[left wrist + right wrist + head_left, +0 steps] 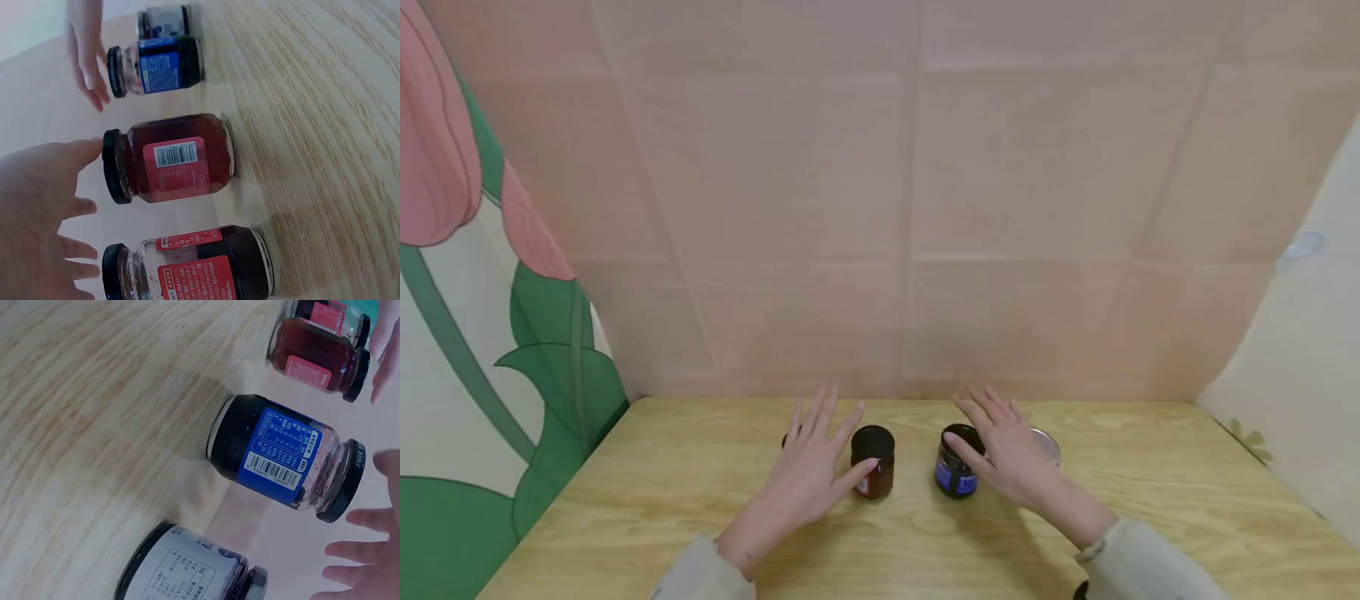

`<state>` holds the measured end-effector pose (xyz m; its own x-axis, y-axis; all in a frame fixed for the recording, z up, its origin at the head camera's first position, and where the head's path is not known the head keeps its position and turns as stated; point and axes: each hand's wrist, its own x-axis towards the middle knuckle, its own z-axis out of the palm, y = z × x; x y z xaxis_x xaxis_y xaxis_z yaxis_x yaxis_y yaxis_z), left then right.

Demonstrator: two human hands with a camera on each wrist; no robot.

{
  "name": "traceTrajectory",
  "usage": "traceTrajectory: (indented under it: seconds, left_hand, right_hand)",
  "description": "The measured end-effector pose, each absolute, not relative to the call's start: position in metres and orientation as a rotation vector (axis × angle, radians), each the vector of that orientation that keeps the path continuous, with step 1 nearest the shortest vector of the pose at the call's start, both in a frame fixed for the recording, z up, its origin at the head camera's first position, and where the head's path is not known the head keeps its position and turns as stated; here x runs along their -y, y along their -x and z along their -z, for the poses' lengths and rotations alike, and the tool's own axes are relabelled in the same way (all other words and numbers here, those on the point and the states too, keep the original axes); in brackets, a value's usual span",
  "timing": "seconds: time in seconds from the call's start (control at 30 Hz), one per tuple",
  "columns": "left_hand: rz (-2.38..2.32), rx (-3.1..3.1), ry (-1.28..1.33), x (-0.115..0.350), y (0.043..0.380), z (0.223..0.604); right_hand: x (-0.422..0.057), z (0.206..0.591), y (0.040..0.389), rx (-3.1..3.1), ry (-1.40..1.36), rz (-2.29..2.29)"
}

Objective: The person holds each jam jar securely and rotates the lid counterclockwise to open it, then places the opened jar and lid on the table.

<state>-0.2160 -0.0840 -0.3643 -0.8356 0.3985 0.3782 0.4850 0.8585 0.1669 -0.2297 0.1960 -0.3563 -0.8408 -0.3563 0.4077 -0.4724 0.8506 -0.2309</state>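
My left hand (805, 475) is held over the table with its fingers spread, holding nothing. Its thumb overlaps a red-brown jam jar (884, 482) with a black lid. A dark jam jar (247, 265) with red labels stands to the left of that one, mostly hidden behind the fingers in the head view. My right hand (1017, 457), also spread and holding nothing, is above a blue-labelled jar (950, 477). Right of this stands a white-labelled jar (178, 565), its lid (1048, 442) partly covered by the hand in the head view. All these jars stand upright in a row.
The wood-grain table (895, 558) ends at a beige cloth backdrop (910, 208). Tulip-patterned material (542, 350) hangs at the left, and a pale wall (1311, 367) lies to the right. A small dark object (1081, 590) shows beside the right sleeve.
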Motion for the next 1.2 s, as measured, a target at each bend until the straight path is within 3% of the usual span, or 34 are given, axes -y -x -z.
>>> traceTrajectory:
  seconds: [0.47,1.2]
  left_hand:
    - [0.575,2.391,0.620,0.087,0.214,0.356]
    - [0.643,2.304,0.548,0.109,0.212,0.357]
  right_hand:
    - [-0.196,0.355,0.231,2.268,-0.682,-0.354]
    - [-0.199,0.352,0.224,2.253,-0.670,-0.429]
